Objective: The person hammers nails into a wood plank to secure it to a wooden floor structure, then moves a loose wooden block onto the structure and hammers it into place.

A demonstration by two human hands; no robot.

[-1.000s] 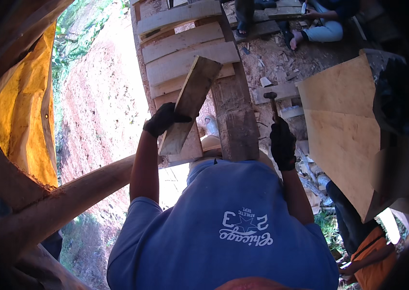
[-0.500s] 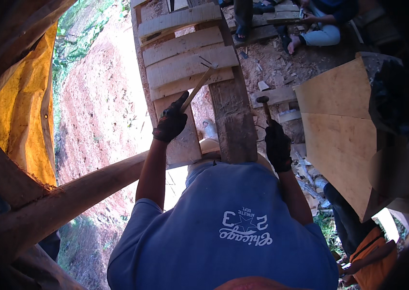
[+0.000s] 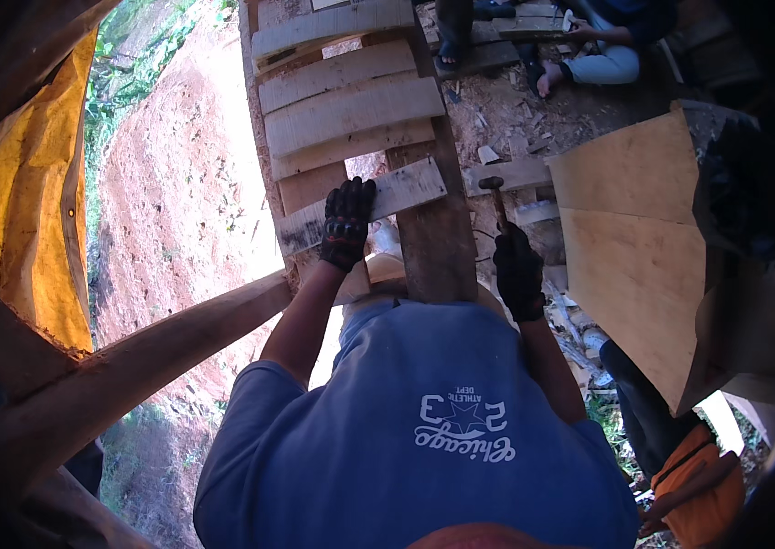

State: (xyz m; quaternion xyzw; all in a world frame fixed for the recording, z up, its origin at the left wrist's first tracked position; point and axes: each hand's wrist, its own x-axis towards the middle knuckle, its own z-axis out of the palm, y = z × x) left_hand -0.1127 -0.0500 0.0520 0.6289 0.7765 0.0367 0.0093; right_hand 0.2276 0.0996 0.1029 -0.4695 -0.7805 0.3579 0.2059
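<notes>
My left hand, in a black work glove, lies over a short wooden slat with dark stains, its fingers wrapped across the far edge. The slat rests aslant across two long boards, just on my side of several other slats that bridge them. In my right hand, also gloved, is a hammer. Its handle points away from me and its head is uppermost, to the right of the long right-hand board. The hammer is apart from the slat.
A large plywood sheet stands at right. A thick pole crosses at left, near a yellow tarp. One person sits at far right; another, in orange, is at lower right. Wood scraps litter the ground.
The slat, seen edge-on and tilted in my left hand before, now lies flat across the boards with that hand over it. My right hand still holds the hammer in nearly the same place.
</notes>
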